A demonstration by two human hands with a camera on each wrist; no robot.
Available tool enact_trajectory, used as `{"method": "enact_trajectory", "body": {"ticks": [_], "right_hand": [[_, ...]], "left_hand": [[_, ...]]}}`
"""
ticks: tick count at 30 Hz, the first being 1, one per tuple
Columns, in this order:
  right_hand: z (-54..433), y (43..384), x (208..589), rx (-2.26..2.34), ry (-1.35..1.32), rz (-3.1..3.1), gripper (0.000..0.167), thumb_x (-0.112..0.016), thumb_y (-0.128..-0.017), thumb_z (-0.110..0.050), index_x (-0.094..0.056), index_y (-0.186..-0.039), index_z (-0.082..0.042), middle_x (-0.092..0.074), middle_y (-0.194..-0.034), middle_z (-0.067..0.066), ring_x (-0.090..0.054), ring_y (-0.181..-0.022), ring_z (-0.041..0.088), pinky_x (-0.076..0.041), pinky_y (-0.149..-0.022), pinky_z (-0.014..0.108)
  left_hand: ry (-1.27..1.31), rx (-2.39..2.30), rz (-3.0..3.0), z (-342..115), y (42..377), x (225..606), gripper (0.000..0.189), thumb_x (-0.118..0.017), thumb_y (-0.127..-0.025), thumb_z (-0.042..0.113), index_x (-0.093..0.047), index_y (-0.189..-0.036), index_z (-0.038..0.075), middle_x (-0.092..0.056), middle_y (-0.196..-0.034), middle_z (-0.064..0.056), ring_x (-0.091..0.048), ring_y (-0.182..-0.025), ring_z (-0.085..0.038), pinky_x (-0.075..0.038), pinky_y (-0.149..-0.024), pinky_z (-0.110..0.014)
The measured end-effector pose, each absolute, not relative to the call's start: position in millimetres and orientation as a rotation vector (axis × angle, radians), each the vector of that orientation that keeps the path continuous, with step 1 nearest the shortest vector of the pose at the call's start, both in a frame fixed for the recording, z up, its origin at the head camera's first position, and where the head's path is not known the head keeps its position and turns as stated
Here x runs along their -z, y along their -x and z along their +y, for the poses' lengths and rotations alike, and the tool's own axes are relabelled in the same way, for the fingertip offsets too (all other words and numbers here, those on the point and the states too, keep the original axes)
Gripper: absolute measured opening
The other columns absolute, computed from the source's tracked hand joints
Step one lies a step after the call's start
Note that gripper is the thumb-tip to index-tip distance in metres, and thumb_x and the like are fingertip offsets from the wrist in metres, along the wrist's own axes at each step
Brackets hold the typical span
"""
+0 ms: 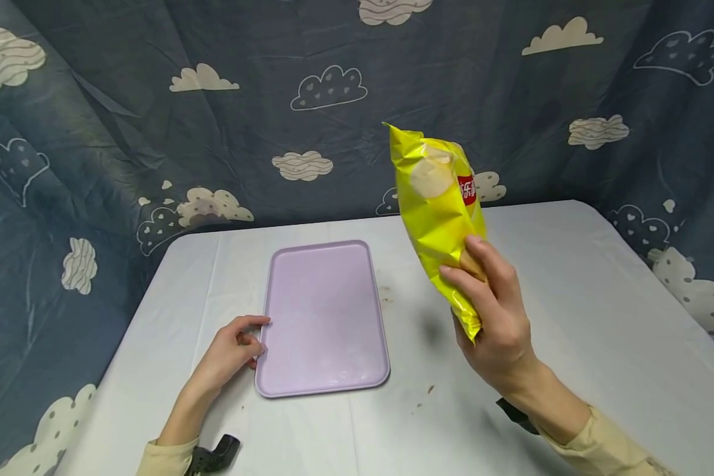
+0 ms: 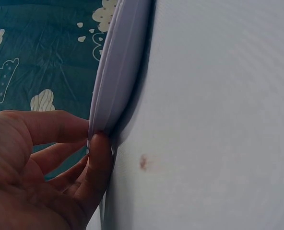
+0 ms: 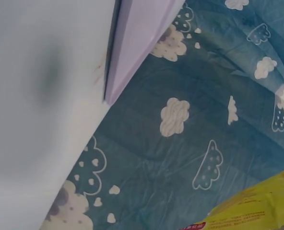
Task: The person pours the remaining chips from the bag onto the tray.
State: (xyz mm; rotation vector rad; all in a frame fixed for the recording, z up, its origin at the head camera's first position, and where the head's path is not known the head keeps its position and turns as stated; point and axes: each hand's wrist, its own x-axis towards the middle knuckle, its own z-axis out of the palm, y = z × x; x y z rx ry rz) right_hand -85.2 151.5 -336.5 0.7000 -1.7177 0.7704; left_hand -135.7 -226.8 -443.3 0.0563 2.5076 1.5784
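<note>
A yellow bag of potato chips with a red label is held up above the right part of the table. My right hand grips its lower end, thumb on one side and fingers on the other. Only a corner of the bag shows in the right wrist view, and that hand is out of sight there. Flat on the table lies a light purple tray with a low raised rim. My left hand pinches the tray's left edge between thumb and fingers, seen close in the left wrist view beside the tray's side.
A white cloth covers the table, with small brown marks near the tray. Behind and at the sides hangs a dark blue curtain with a cloud pattern. Each wrist wears a black strap mount.
</note>
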Motion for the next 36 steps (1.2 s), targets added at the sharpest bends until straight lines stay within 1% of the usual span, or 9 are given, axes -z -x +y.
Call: {"method": "enact_trajectory", "body": {"ticks": [3,6,10,18,28,36], "right_hand": [[151,85,338,-0.819,-0.667,-1.722,0.029,-0.055,-0.102,-0.017,-0.065,-0.104,0.009,-0.050,-0.127,0.029,-0.053,-0.118,0.041,-0.041,-0.106,0.037],[151,86,340,-0.874,-0.643,-1.704,0.030,-0.055,-0.101,-0.017,-0.064,-0.103,0.011,-0.050,-0.127,0.031,-0.052,-0.119,0.042,-0.042,-0.106,0.039],[152,89,341,-0.906,-0.634,-1.674,0.028,-0.056,-0.098,-0.015,-0.064,-0.103,0.012,-0.050,-0.127,0.032,-0.052,-0.116,0.046,-0.043,-0.105,0.041],[149,91,344,-0.935,-0.629,-1.627,0.027,-0.058,-0.098,-0.016,-0.065,-0.102,0.011,-0.050,-0.126,0.032,-0.052,-0.116,0.045,-0.043,-0.105,0.041],[143,92,339,-1.084,-0.628,-1.494,0.025,-0.063,-0.092,-0.010,-0.063,-0.100,0.014,-0.051,-0.124,0.033,-0.054,-0.114,0.042,-0.045,-0.103,0.041],[138,92,335,-1.217,-0.644,-1.428,0.023,-0.064,-0.089,-0.005,-0.061,-0.099,0.015,-0.050,-0.127,0.031,-0.053,-0.117,0.039,-0.044,-0.104,0.040]], "left_hand": [[-0.055,-1.575,2.511,-227,136,443,0.050,-0.059,-0.079,-0.013,-0.059,-0.128,-0.002,-0.055,-0.072,-0.012,-0.053,-0.061,-0.020,-0.054,-0.054,-0.029],[-0.054,-1.571,2.513,-227,136,442,0.050,-0.059,-0.080,-0.013,-0.059,-0.128,-0.002,-0.055,-0.073,-0.012,-0.053,-0.062,-0.020,-0.054,-0.054,-0.029],[-0.062,-1.571,2.514,-227,136,442,0.050,-0.059,-0.080,-0.013,-0.059,-0.128,-0.002,-0.055,-0.073,-0.012,-0.053,-0.061,-0.020,-0.054,-0.054,-0.030],[-0.065,-1.577,2.509,-227,136,444,0.050,-0.059,-0.080,-0.013,-0.059,-0.128,-0.002,-0.054,-0.073,-0.012,-0.053,-0.062,-0.020,-0.055,-0.054,-0.030],[-0.062,-1.572,2.511,-227,137,443,0.050,-0.060,-0.080,-0.013,-0.059,-0.128,-0.002,-0.054,-0.074,-0.012,-0.052,-0.063,-0.020,-0.054,-0.054,-0.029],[-0.071,-1.573,2.510,-227,137,443,0.050,-0.060,-0.080,-0.013,-0.059,-0.128,-0.002,-0.054,-0.074,-0.013,-0.052,-0.063,-0.020,-0.054,-0.054,-0.029]]}}
